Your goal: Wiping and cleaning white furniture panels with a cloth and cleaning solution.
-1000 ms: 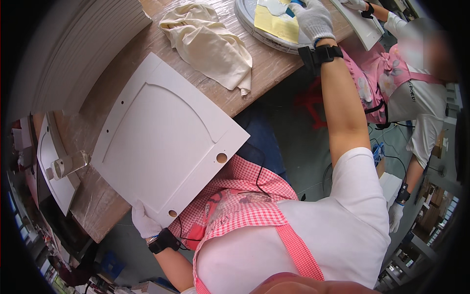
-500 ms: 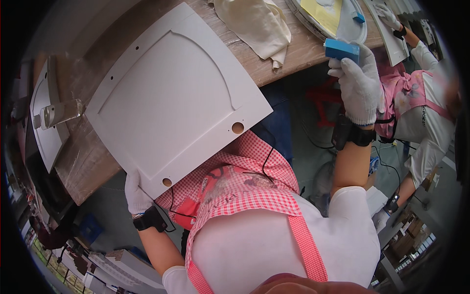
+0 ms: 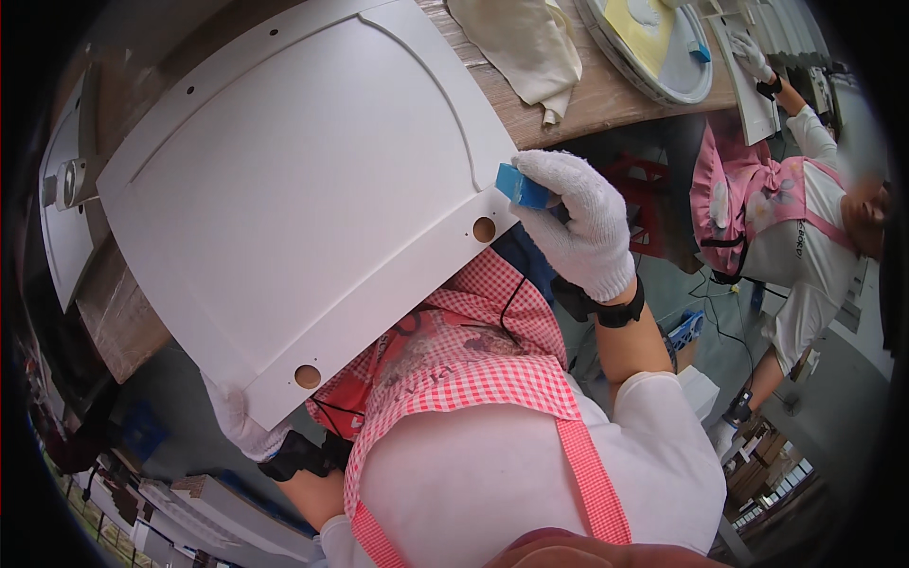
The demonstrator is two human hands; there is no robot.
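Note:
A large white panel point(image 3: 312, 180) lies tilted across the table's front edge and juts toward my apron. A curved groove is cut into its face, and round holes run along its near side. At the near left corner, my left hand point(image 3: 237, 417), in a white glove, grips the panel's edge; some of its fingers are hidden beneath. My right hand point(image 3: 585, 227), gloved too, pinches a small blue block point(image 3: 521, 186) between thumb and fingers. The block is at the panel's right corner, close above one hole; whether it touches the surface I cannot tell.
On the wooden table point(image 3: 540, 123) lie a cream cloth point(image 3: 525, 47) and a round white tub point(image 3: 686, 90) with yellow paper and another blue block point(image 3: 700, 52). A clear bottle point(image 3: 71, 182) and another white panel point(image 3: 66, 237) are at left. A co-worker point(image 3: 786, 208) works at right.
My right hand has come left and down with the blue block, to the panel's right corner. The panel and my left hand have shifted left and nearer to me.

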